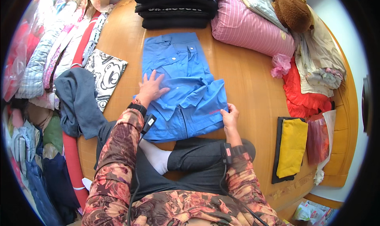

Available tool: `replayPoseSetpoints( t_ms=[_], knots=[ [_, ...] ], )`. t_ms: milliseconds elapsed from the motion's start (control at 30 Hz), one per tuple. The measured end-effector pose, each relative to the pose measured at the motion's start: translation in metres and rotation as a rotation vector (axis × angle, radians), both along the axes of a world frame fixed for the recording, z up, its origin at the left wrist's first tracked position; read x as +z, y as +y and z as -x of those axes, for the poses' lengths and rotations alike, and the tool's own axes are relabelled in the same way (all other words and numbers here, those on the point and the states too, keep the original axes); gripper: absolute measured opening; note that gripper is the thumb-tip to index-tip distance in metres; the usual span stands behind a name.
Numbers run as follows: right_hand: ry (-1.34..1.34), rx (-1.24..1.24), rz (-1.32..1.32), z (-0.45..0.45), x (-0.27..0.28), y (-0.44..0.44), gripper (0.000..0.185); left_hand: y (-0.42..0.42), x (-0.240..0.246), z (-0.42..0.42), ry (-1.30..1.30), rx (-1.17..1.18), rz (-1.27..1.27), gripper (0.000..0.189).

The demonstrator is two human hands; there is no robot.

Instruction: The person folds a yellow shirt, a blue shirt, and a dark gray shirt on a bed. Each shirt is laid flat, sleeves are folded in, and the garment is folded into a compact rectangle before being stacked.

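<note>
A blue collared work jacket (190, 98) with a dark front zip lies partly folded on the wooden surface before my crossed legs. Its collar end is towards me, and the cloth beyond is creased. My left hand (152, 87), fingers spread, rests flat on the left side of the jacket. At the right edge, beside a patch of red lettering, my right hand (231, 114) pinches the cloth between thumb and fingers.
Folded black clothes (178, 9) are stacked beyond the jacket. A pink striped bundle (249, 27) and brown plush toy (292, 12) lie far right. A folded yellow cloth (292, 149) is at right. Grey cloth (78, 101) and a printed cloth (107, 74) lie at left.
</note>
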State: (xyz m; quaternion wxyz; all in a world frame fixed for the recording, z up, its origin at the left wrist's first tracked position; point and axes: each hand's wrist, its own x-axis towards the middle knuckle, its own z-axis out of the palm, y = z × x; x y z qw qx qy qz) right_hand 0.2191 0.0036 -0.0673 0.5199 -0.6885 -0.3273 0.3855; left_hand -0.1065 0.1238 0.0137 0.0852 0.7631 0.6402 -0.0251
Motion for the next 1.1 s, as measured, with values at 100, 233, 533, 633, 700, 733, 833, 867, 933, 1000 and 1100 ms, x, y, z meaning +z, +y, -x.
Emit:
replayPoseSetpoints(
  t_ms=[100, 233, 533, 633, 700, 733, 833, 867, 933, 1000, 1100],
  knots=[
    [-0.067, 0.038, -0.009, 0.002, 0.006, -0.002, 0.038, 0.002, -0.013, 0.022, -0.042, 0.004, 0.081, 0.065],
    [-0.312, -0.001, -0.092, 0.000, 0.022, -0.016, 0.045, -0.012, -0.024, 0.026, 0.033, -0.010, -0.052, 0.050],
    [-0.321, 0.796, 0.511, 0.030, 0.046, -0.032, 0.051, -0.015, -0.004, 0.052, -0.432, 0.474, 0.505, 0.047],
    [-0.383, 0.859, 0.639, 0.043, 0.055, -0.037, 0.062, 0.010, 0.007, 0.090, -0.396, 0.378, 0.089, 0.045],
    [-0.437, 0.856, 0.641, 0.046, 0.059, -0.039, 0.063, 0.030, 0.005, 0.103, -0.227, 0.445, -0.152, 0.054],
    [-0.554, 0.857, 0.608, 0.048, 0.059, -0.040, 0.064, 0.043, 0.005, 0.107, -0.173, 0.473, -0.105, 0.061],
    [-0.514, 0.846, 0.608, 0.045, 0.056, -0.040, 0.065, 0.080, 0.006, 0.105, -0.066, 0.399, -0.098, 0.087],
    [-0.497, 0.830, 0.606, 0.045, 0.055, -0.039, 0.064, 0.091, 0.006, 0.100, -0.041, 0.349, -0.118, 0.096],
    [-0.498, 0.814, 0.601, 0.044, 0.051, -0.037, 0.061, 0.109, 0.007, 0.089, 0.075, 0.297, -0.113, 0.115],
    [-0.496, 0.791, 0.647, 0.046, 0.049, -0.033, 0.055, 0.124, 0.009, 0.084, 0.125, 0.247, -0.017, 0.137],
    [-0.537, 0.777, 0.667, 0.050, 0.049, -0.023, 0.051, 0.141, 0.008, 0.090, 0.099, 0.271, 0.179, 0.138]
  ],
)
